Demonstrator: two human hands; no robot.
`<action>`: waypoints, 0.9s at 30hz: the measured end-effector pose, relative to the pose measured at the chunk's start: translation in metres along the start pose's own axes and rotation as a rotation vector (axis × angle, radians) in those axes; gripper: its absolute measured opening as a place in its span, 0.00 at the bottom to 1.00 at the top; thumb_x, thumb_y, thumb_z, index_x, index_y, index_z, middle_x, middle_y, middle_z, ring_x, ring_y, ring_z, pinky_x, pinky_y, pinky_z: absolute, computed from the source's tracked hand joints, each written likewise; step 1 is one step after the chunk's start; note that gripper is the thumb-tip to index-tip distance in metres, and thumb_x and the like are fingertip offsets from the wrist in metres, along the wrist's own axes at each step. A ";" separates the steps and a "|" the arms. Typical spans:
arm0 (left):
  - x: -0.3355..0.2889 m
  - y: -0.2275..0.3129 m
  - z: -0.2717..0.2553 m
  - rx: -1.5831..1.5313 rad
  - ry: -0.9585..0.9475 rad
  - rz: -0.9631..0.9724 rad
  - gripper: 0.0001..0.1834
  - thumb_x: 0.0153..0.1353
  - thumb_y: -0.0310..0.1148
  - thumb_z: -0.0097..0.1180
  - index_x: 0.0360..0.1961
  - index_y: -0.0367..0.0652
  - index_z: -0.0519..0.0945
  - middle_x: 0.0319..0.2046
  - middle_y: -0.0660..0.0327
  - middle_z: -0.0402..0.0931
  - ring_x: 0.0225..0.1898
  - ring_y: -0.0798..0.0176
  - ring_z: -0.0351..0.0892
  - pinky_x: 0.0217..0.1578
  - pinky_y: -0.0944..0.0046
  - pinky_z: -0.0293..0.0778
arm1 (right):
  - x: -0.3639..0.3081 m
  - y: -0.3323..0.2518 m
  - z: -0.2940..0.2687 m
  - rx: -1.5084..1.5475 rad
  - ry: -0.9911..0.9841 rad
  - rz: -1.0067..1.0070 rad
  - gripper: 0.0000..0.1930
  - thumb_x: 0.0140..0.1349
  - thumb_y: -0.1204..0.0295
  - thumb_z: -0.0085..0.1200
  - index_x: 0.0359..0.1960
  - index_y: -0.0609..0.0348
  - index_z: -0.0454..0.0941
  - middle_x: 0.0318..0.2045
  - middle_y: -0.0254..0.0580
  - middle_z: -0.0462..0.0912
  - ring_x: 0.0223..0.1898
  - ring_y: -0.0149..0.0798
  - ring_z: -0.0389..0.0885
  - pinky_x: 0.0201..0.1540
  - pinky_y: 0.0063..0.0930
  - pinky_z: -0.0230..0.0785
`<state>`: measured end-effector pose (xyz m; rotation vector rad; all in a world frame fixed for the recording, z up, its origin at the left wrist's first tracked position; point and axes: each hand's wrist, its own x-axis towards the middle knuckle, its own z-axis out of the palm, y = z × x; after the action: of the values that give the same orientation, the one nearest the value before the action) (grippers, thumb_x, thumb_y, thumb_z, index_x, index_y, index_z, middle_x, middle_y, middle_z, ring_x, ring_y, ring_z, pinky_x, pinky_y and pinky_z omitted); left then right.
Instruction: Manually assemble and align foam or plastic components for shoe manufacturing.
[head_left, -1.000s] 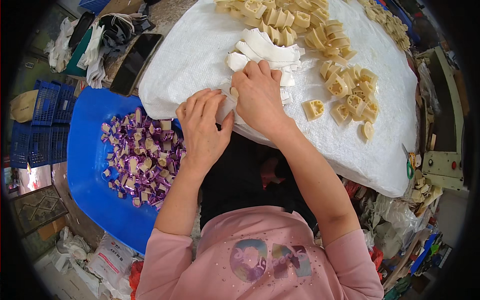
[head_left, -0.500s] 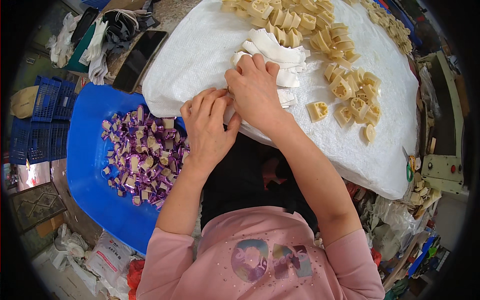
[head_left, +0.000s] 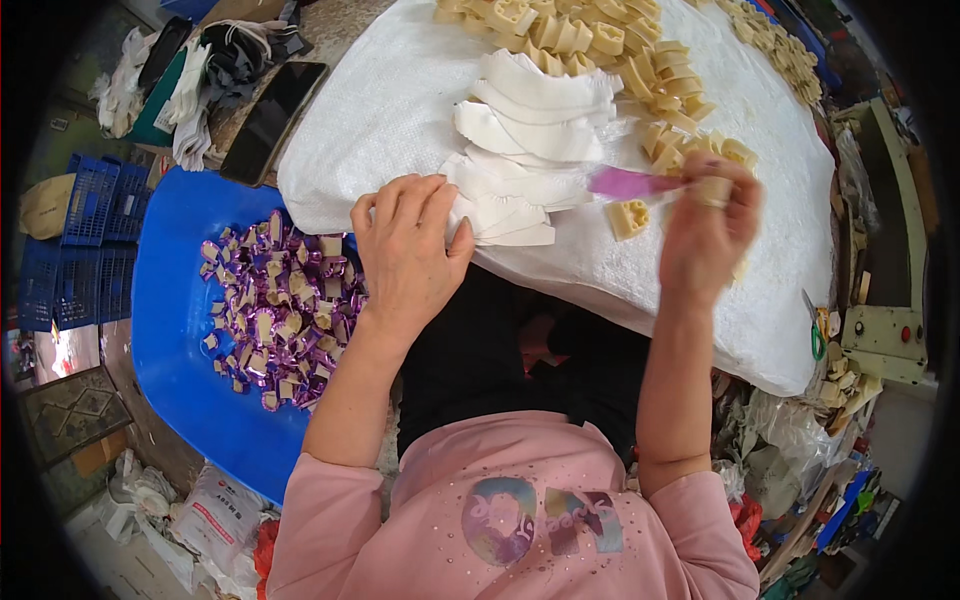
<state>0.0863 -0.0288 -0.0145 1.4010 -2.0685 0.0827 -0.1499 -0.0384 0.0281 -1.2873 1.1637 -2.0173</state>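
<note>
My left hand rests at the near edge of the white woven sack, fingers slightly curled. Its fingertips touch the near end of a fanned stack of white curved strips. Away to the right, my right hand is blurred by motion and pinches a purple strip that trails to the left. A beige block shows at the same fingers. Just left of that hand, one loose beige hollow plastic piece lies on the sack.
The bulging white sack bears heaps of beige plastic pieces on its far side. To the left, a blue tub holds many purple-wrapped pieces. A black phone lies beyond the tub. Green-handled scissors sit at the right edge.
My right hand has left the white strips and swung right to the beige pieces, with a purple strip now in its fingers. My left hand has shifted slightly and stays by the stack.
</note>
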 end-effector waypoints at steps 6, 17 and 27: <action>0.003 0.003 -0.005 -0.085 -0.030 -0.096 0.24 0.47 0.28 0.59 0.49 0.38 0.76 0.47 0.51 0.73 0.54 0.50 0.68 0.57 0.54 0.58 | -0.003 -0.052 -0.038 -0.241 -0.191 -0.087 0.08 0.60 0.81 0.50 0.40 0.65 0.68 0.36 0.42 0.76 0.38 0.31 0.74 0.45 0.25 0.67; 0.001 0.088 -0.009 -0.908 -0.419 -0.223 0.18 0.69 0.33 0.39 0.49 0.34 0.76 0.22 0.64 0.69 0.24 0.75 0.64 0.25 0.71 0.63 | -0.012 -0.027 -0.046 -0.359 -0.556 0.059 0.11 0.54 0.80 0.50 0.41 0.62 0.75 0.38 0.44 0.78 0.37 0.45 0.77 0.41 0.31 0.71; -0.015 0.082 0.005 -1.744 -0.317 -0.775 0.22 0.70 0.37 0.38 0.56 0.29 0.65 0.30 0.59 0.73 0.23 0.72 0.66 0.22 0.72 0.61 | -0.036 0.019 -0.056 -0.777 -0.403 -0.043 0.23 0.43 0.86 0.51 0.45 0.59 0.74 0.44 0.46 0.77 0.50 0.49 0.70 0.49 0.37 0.67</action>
<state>0.0171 0.0172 -0.0031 0.8079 -0.8201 -1.8087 -0.1845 0.0009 -0.0165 -1.9665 1.7832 -1.2374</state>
